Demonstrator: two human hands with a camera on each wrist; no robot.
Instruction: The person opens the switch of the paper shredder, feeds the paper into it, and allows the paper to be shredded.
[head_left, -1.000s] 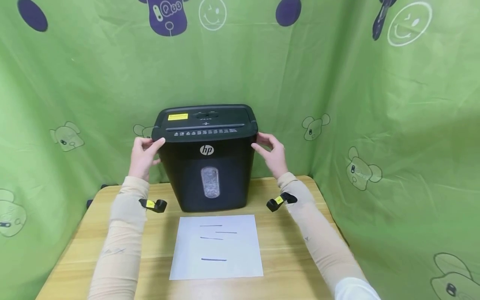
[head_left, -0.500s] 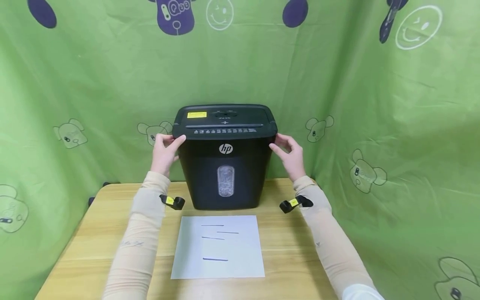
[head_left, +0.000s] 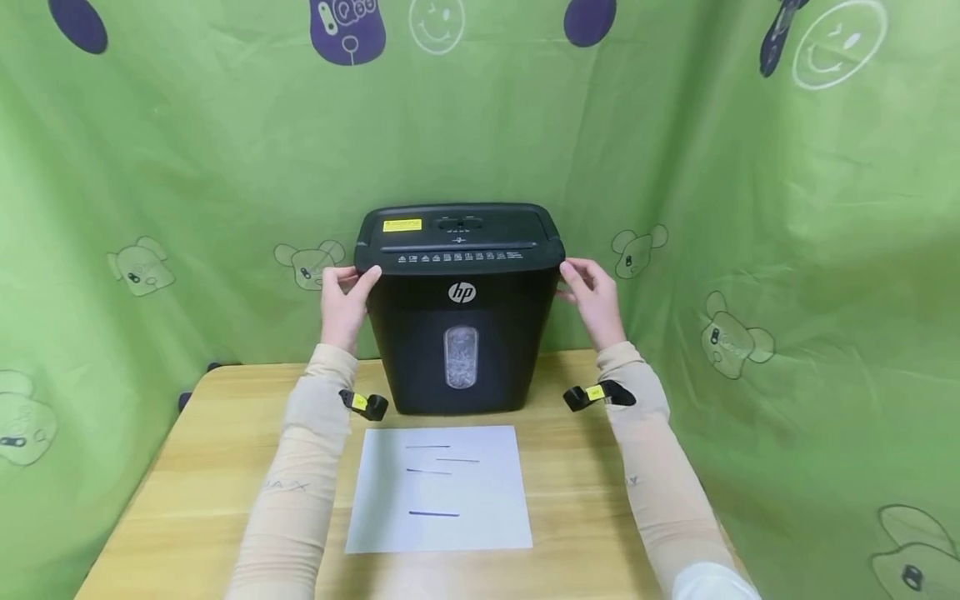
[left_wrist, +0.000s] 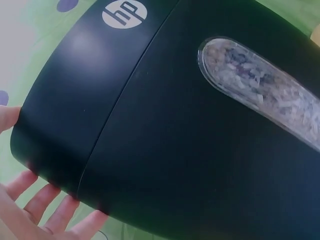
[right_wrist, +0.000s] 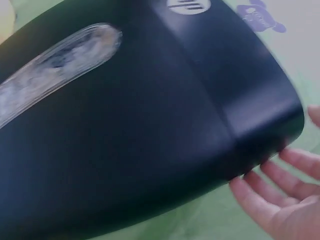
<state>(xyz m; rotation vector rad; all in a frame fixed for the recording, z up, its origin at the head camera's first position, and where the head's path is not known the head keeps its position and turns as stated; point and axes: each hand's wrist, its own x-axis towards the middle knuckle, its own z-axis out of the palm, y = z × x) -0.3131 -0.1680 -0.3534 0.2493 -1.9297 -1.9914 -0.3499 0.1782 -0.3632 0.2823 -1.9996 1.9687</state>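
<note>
Black plastic paper shredder (head_left: 461,315) stands upright toward the back of the wooden table (head_left: 202,467), between both hands. Clear window (head_left: 461,357) in its front shows shredded paper (left_wrist: 265,92) inside, pale bits with a few darker ones; fill level above the window can't be told. Lid has a slot (head_left: 457,247), small symbols too tiny to read and a yellow label (head_left: 402,225), text not legible. Left hand (head_left: 345,308): fingers spread, tips against the shredder's left side, thumb at the top front corner. Right hand (head_left: 596,304): fingers spread likewise on the right side, thumb by the other corner; right wrist view cuts that thumb off at the frame edge. White sheet (head_left: 438,492) with four dark lines lies flat just in front of the shredder, apart from it. Shredder's back is hidden, its base cropped out of both wrist views. Right wrist view is blurry, logo cut off at top.
</note>
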